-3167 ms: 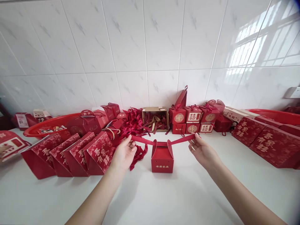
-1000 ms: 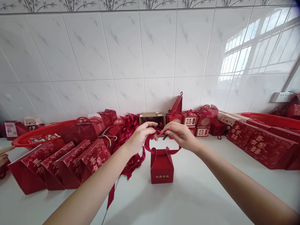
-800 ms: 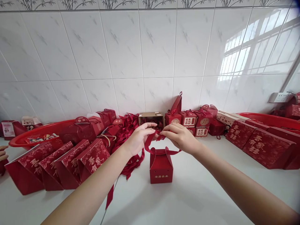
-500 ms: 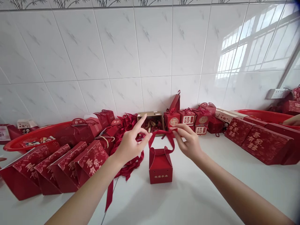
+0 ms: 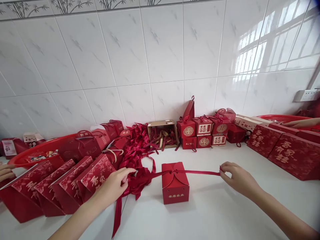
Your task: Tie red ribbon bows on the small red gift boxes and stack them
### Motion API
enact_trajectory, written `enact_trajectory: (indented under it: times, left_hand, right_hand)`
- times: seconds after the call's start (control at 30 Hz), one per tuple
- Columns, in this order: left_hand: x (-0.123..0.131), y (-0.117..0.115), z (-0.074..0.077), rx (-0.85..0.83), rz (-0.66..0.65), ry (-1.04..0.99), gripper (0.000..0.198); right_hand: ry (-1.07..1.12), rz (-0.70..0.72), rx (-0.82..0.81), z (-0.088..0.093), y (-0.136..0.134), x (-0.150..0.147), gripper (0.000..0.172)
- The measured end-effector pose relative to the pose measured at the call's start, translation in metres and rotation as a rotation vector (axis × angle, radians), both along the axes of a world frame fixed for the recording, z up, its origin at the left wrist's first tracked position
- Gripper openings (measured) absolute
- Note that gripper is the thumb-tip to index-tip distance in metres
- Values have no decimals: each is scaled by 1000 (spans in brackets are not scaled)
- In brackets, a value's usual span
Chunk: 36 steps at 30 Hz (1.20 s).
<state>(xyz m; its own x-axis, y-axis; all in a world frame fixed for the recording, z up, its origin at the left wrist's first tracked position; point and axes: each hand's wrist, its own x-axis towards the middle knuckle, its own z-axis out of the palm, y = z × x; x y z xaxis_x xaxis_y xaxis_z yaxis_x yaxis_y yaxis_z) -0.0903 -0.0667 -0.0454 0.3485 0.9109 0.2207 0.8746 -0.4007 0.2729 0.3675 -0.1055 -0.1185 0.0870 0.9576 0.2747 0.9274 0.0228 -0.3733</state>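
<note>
A small red gift box with gold lettering stands on the white counter, its top flaps closed. A red ribbon crosses its top, knotted at the middle and stretched out flat to both sides. My right hand pinches the ribbon's right end, well to the right of the box. My left hand is closed on the ribbon's left end, low beside a pile of loose ribbons.
Red paper bags lie in a row at the left before a red basin. Finished small boxes and a cardboard box of ribbons stand by the tiled wall. Large red boxes sit right. Another person's hand shows far left, an arm far right.
My hands were together above the box crossing the ribbon; now they have pulled apart and down, drawing the ribbon tight across the closed top.
</note>
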Motion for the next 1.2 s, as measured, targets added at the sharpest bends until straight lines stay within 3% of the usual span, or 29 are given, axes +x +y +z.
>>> enact_trajectory:
  times: [0.13, 0.2, 0.3, 0.4, 0.5, 0.6, 0.7, 0.97, 1.2]
  left_hand:
    - [13, 2, -2, 236, -102, -55, 24]
    - [25, 2, 0, 270, -130, -141, 17]
    - [52, 1, 4, 133, -153, -339, 14]
    - [80, 2, 4, -24, -124, -551, 25]
    - [99, 7, -1, -223, -95, -717, 34]
    - [108, 11, -7, -388, -101, -772, 30]
    - [109, 12, -13, -454, -93, -791, 27]
    - [105, 9, -17, -578, -83, -887, 31]
    - [115, 7, -31, -546, -50, -1017, 37]
  right_hand:
    - [11, -36, 106, 8, 3, -5, 41]
    - [83, -27, 156, 18, 3, -16, 48]
    - [241, 153, 120, 36, 0, -48, 47]
    - [342, 380, 52, 52, -2, -86, 50]
    - [349, 566, -11, 62, 4, -113, 69]
    - [390, 696, -74, 65, 18, -124, 91]
    - [458, 785, -127, 64, 30, -125, 94]
    - [494, 780, -98, 58, 31, -126, 88]
    - [504, 762, -63, 56, 28, -127, 88]
